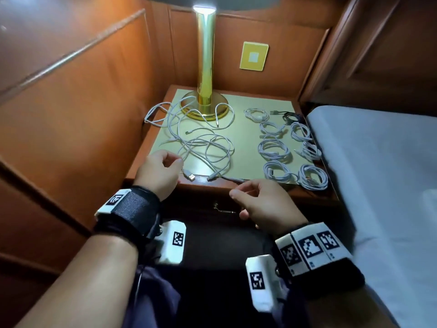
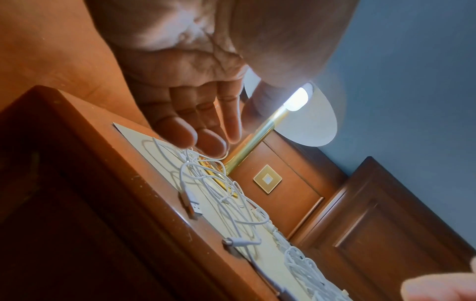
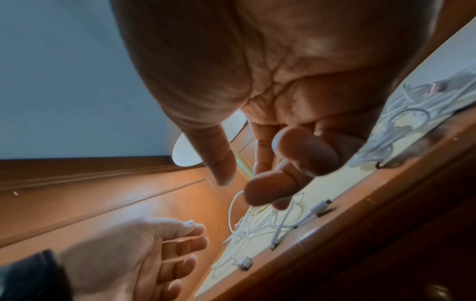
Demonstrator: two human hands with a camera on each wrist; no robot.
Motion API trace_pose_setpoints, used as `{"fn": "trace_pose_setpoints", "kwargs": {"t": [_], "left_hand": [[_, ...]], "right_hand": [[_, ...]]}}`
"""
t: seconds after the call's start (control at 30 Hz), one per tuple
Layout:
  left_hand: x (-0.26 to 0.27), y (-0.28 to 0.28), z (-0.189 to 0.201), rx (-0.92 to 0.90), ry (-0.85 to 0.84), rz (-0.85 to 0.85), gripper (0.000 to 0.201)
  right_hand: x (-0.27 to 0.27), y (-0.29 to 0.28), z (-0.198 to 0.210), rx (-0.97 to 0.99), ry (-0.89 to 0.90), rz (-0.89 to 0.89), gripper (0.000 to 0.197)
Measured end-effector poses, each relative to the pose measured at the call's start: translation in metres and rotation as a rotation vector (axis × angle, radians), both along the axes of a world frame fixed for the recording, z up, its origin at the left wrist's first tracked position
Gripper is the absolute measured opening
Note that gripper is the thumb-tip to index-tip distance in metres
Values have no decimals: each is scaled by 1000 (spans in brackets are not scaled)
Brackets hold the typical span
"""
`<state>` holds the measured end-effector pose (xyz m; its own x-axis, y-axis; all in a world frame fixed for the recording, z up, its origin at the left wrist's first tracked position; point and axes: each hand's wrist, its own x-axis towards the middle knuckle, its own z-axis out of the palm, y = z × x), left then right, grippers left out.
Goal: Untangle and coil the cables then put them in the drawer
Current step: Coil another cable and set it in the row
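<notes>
On the counter's right side, coiled cables point(image 1: 274, 149) sit in rows, done | left: tangled cables point(image 1: 203, 140) still loose by the lamp point(image 1: 205, 67) | left hand point(image 1: 159, 172), right hand point(image 1: 262, 204) hover, relaxed, empty | drawer point(image 1: 221, 210) still closed

Lamp shade point(image 1: 212, 0) is cut off at the top edge; drawer point(image 1: 208, 209) front lies in shadow behind the hands.

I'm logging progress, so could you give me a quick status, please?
Left hand, right hand: open, holding nothing. Tangled cables loose by lamp; coiled cables on tabletop. Drawer shut.
</notes>
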<state>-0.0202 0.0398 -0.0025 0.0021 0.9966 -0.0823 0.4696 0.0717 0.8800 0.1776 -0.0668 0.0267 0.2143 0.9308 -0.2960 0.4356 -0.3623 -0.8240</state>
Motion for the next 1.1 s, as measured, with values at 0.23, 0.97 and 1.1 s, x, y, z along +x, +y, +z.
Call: {"fn": "trace_pose_setpoints", "kwargs": {"t": [0.23,0.97,1.1], "left_hand": [[17,35,-16,-117,166,-78,30],[14,30,-12,199,-256,43,8],[20,25,-3,50,-479,-73,25]], "right_hand": [[-2,48,-18,-32,-162,86,16],[-1,80,-33,0,-231,104,52],[-1,92,-29,12,290,-109,50]]}}
